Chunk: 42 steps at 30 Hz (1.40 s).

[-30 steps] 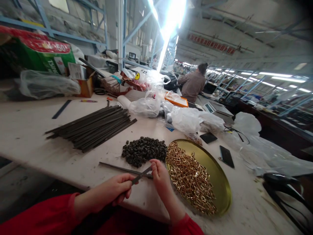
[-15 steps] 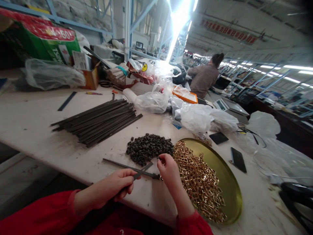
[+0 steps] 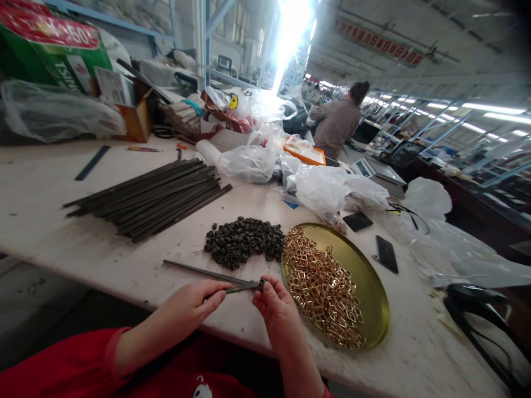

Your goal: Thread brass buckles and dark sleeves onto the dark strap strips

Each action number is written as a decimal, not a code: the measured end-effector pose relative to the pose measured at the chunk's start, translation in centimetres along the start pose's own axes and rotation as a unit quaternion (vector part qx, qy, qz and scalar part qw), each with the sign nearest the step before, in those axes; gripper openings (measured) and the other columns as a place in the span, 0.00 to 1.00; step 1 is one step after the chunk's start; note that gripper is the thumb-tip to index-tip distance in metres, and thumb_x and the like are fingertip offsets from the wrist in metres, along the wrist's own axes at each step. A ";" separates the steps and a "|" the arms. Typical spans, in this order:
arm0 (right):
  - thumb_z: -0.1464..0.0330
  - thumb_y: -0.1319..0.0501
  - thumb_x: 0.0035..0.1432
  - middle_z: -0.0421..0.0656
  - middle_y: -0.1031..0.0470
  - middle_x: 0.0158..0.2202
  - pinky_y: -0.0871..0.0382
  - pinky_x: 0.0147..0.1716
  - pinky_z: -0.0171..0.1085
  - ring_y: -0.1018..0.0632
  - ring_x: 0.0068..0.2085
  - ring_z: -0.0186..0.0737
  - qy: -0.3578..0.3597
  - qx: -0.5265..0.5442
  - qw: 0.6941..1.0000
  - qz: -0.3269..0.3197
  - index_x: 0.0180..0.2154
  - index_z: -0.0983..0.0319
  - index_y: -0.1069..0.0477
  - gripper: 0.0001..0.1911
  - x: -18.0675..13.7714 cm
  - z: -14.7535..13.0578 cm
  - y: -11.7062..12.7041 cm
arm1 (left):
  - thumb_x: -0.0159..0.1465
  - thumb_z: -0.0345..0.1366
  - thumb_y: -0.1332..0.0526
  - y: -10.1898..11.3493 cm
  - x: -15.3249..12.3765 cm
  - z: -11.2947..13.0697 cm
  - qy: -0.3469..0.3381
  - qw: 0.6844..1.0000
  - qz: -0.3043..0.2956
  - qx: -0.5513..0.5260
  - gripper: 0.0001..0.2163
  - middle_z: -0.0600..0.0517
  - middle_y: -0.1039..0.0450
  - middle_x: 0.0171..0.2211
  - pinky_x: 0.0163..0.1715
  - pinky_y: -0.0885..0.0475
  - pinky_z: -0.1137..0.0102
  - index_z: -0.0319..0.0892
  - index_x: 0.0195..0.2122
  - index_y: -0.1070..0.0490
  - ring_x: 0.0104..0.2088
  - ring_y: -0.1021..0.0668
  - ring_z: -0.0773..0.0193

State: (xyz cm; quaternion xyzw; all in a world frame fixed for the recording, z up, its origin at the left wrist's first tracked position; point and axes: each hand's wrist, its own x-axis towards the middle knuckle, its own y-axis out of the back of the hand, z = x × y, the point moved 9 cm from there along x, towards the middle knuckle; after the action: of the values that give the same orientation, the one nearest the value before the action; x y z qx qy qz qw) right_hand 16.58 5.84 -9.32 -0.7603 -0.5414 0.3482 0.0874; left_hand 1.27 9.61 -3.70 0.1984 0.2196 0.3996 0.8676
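Note:
My left hand [image 3: 203, 301] pinches a narrow dark strip [image 3: 238, 288] that points right. At the strip's far end, my right hand [image 3: 277, 309] holds a small dark loop [image 3: 261, 284] between thumb and fingers; whether the strip runs through it I cannot tell. Another thin strip [image 3: 186, 267] lies on the table just behind my hands. Beyond them is a heap of small dark loops [image 3: 240, 240]. To the right, a round gold tray [image 3: 375, 298] bears many rectangular gold metal rings [image 3: 319, 293]. A stack of long dark strips [image 3: 145, 202] lies at the left.
Plastic bags [image 3: 319, 190] crowd the back of the table. A phone [image 3: 386, 254] and a flat black item [image 3: 357, 221] lie behind the tray. A pen [image 3: 143, 148] and a cardboard box [image 3: 139, 119] are at the back left. A person [image 3: 336, 124] is farther off.
My right hand has moved down and left with the small loop, from beside the heap to the end of the strip in my left hand. The whole view has shifted slightly.

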 end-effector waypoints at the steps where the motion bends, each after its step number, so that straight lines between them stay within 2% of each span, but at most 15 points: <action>1: 0.63 0.31 0.43 0.37 0.29 0.29 0.30 0.30 0.30 0.27 0.27 0.28 0.005 -0.005 1.000 0.004 0.34 0.61 0.29 0.16 -0.2 0.0 0.0 | 0.63 0.42 0.51 0.2 -0.1 0.2 -0.009 1.000 0.016 0.018 0.17 0.50 0.27 0.47 0.48 0.38 0.70 0.44 0.47 0.30 0.47 0.29 0.57; 5: 0.62 0.32 0.44 0.39 0.28 0.30 0.31 0.30 0.32 0.27 0.28 0.30 0.033 -0.060 0.998 0.001 0.35 0.62 0.29 0.16 -1.1 -0.1 -0.2 | 0.62 0.40 0.50 -0.1 -0.4 1.1 -0.031 0.996 0.041 0.069 0.15 0.49 0.26 0.44 0.44 0.36 0.70 0.44 0.46 0.29 0.43 0.27 0.58; 9: 0.60 0.33 0.44 0.38 0.29 0.26 0.32 0.29 0.33 0.28 0.26 0.32 0.040 -0.111 0.993 -0.024 0.34 0.63 0.30 0.17 -1.7 0.4 -0.8 | 0.63 0.42 0.52 -1.4 -0.1 1.4 -0.011 0.995 -0.007 0.103 0.15 0.51 0.26 0.29 0.29 0.38 0.72 0.42 0.32 0.28 0.30 0.27 0.61; 11: 0.59 0.33 0.45 0.37 0.30 0.24 0.34 0.28 0.33 0.28 0.25 0.32 0.057 -0.148 0.987 -0.034 0.33 0.63 0.31 0.16 -2.0 0.3 -1.0 | 0.63 0.42 0.52 -1.8 0.0 1.5 0.000 0.994 -0.028 0.107 0.16 0.53 0.28 0.25 0.26 0.41 0.73 0.41 0.28 0.29 0.27 0.28 0.63; 16: 0.62 0.37 0.49 0.36 0.31 0.20 0.39 0.26 0.32 0.30 0.23 0.31 0.106 -0.260 0.958 -0.059 0.31 0.63 0.31 0.11 -2.9 -0.3 -1.4 | 0.60 0.38 0.52 -2.4 -0.4 1.4 0.001 0.989 -0.083 0.120 0.13 0.54 0.31 0.22 0.24 0.45 0.73 0.41 0.24 0.32 0.25 0.31 0.65; 22: 0.65 0.37 0.48 0.35 0.31 0.19 0.39 0.25 0.32 0.30 0.22 0.32 0.078 -0.259 0.960 -0.076 0.31 0.63 0.31 0.09 -2.7 0.3 -1.5 | 0.60 0.40 0.52 -2.4 -0.5 1.4 0.002 0.985 -0.105 0.134 0.14 0.55 0.35 0.20 0.23 0.47 0.73 0.41 0.22 0.34 0.24 0.33 0.65; 26: 0.62 0.35 0.46 0.36 0.30 0.20 0.38 0.26 0.31 0.29 0.22 0.31 0.049 -0.223 0.970 -0.083 0.31 0.63 0.31 0.13 -2.6 0.7 -1.1 | 0.59 0.39 0.52 -2.8 -0.2 1.8 0.008 0.988 -0.112 0.102 0.13 0.55 0.34 0.21 0.25 0.44 0.73 0.41 0.23 0.32 0.25 0.32 0.65; 29: 0.59 0.35 0.46 0.36 0.30 0.20 0.36 0.25 0.32 0.29 0.22 0.30 0.015 -0.189 0.978 -0.086 0.31 0.63 0.31 0.15 -2.7 1.2 -0.8 | 0.58 0.39 0.52 -3.3 -0.3 2.0 0.024 0.990 -0.132 0.034 0.13 0.55 0.34 0.22 0.26 0.41 0.73 0.40 0.25 0.32 0.26 0.32 0.64; 33: 0.57 0.37 0.49 0.35 0.32 0.20 0.39 0.23 0.30 0.32 0.20 0.28 0.004 -0.168 0.983 -0.069 0.31 0.64 0.31 0.16 -2.5 1.7 -0.4 | 0.57 0.38 0.52 -4.6 -1.4 1.4 0.085 0.961 -0.214 -0.153 0.14 0.56 0.32 0.25 0.25 0.37 0.74 0.41 0.42 0.33 0.24 0.31 0.67; 36: 0.57 0.38 0.50 0.34 0.34 0.19 0.40 0.22 0.29 0.34 0.20 0.28 0.009 -0.181 0.981 -0.062 0.32 0.64 0.31 0.16 -2.4 1.8 -0.3 | 0.55 0.34 0.49 -4.7 -2.0 0.9 0.112 0.929 -0.223 -0.273 0.23 0.54 0.28 0.34 0.28 0.34 0.74 0.43 0.53 0.42 0.28 0.28 0.68; 39: 0.57 0.38 0.51 0.34 0.34 0.18 0.41 0.24 0.30 0.34 0.21 0.29 0.019 -0.201 0.977 -0.064 0.32 0.64 0.31 0.15 -2.5 1.5 -0.4 | 0.54 0.35 0.47 -4.9 -2.3 0.2 0.141 0.917 -0.218 -0.304 0.26 0.53 0.28 0.35 0.28 0.34 0.74 0.42 0.56 0.47 0.29 0.26 0.68; 42: 0.57 0.38 0.50 0.34 0.34 0.18 0.41 0.24 0.30 0.34 0.21 0.29 0.031 -0.213 0.974 -0.069 0.32 0.63 0.31 0.15 -2.7 1.2 -0.5 | 0.55 0.39 0.46 -5.2 -2.1 0.1 0.146 0.924 -0.209 -0.285 0.28 0.53 0.27 0.30 0.22 0.38 0.75 0.39 0.57 0.48 0.23 0.28 0.69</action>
State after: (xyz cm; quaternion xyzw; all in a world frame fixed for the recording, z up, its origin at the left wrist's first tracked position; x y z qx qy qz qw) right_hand 15.02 3.37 -8.76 -0.7330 -0.6510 0.1941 -0.0358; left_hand 3.23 4.80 -5.86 -0.1686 0.2570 0.2798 0.9095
